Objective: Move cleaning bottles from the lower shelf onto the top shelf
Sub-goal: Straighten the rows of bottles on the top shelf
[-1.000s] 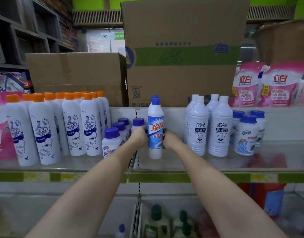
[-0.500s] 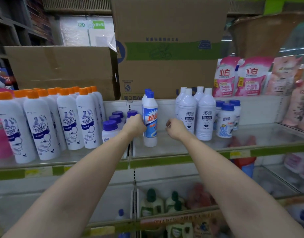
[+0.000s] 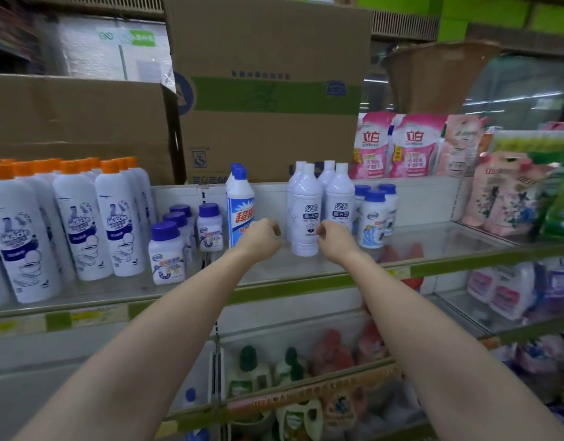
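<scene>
Two cardboard boxes (image 3: 268, 90) stand behind the top shelf (image 3: 290, 286), w/ the lower shelf (image 3: 306, 397) below it, green-capped jugs (image 3: 248, 370) and more stock there, too blurred to name. Top shelf is nearly full: orange-capped white bottles (image 3: 83, 224) at left, pink refill pouches (image 3: 398, 144) behind at right, an all-white bottle group (image 3: 306, 214) centre-right, small purple-capped tubs (image 3: 166, 256) left of centre, and the blue-capped cleaner bottle (image 3: 240, 211) standing upright just right of those tubs, w/ a second one directly behind it. Judging by that, this bottle is placed and the step in hand is letting go and going back down for another. To do it well: pull both hands straight back toward the body, no sideways sweep, since the white bottles are tall and narrow and prob tip easily; check the blue-capped one stands square before leaving it; aim the next one at the bare glass between it and the white group. Both arms reach forward, forearms near straight, wrists level w/ the shelf. Left hand (image 3: 261, 235) hovers in front of the blue-capped bottle's lower part, fingers loosely curled, holding nothing; can't tell if it touches. Right hand (image 3: 334, 238) is loosely curled too, empty, just in front of the white group.
</scene>
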The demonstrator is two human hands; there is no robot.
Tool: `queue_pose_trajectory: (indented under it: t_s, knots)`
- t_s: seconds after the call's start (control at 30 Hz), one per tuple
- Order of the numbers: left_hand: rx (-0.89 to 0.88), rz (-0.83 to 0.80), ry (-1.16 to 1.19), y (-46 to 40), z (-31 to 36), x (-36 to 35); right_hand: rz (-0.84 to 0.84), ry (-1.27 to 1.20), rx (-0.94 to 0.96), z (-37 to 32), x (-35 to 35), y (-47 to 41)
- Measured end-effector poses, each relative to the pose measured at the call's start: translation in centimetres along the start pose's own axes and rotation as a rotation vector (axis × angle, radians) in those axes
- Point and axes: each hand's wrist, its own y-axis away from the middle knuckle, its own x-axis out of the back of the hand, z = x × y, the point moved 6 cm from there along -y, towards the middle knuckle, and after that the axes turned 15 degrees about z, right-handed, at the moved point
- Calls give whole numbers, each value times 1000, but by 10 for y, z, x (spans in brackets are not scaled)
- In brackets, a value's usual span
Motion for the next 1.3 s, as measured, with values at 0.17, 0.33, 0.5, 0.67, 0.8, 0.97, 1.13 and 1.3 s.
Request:
queue_pose_trajectory:
  t_s: [0.17, 0.33, 0.5, 0.67, 0.8, 0.97, 1.13, 1.3]
  knots:
    - [32, 17, 39, -16, 24, -19, 81, 83, 58, 31, 12, -23]
    - [153, 134, 133, -30, 52, -37, 61, 21, -35, 63, 13, -48]
    - [346, 132, 243, -39, 53, -67, -15, -57, -68, 80, 6, -69]
    - [456, 241, 327, -37, 48, -88, -78, -115, -89, 94, -15, -78]
    - [517, 248, 337, -33, 43, -104, -121, -149, -92, 102, -24, -83]
    - [500, 215, 315, -38, 40, -104, -154, -77, -31, 105, -24, -92]
    - [448, 233, 268, -41, 46, -110, -174, -48, 9, 111, -24, -96]
    - [453, 249, 264, -42, 48, -116, -177, -53, 16, 112, -23, -96]
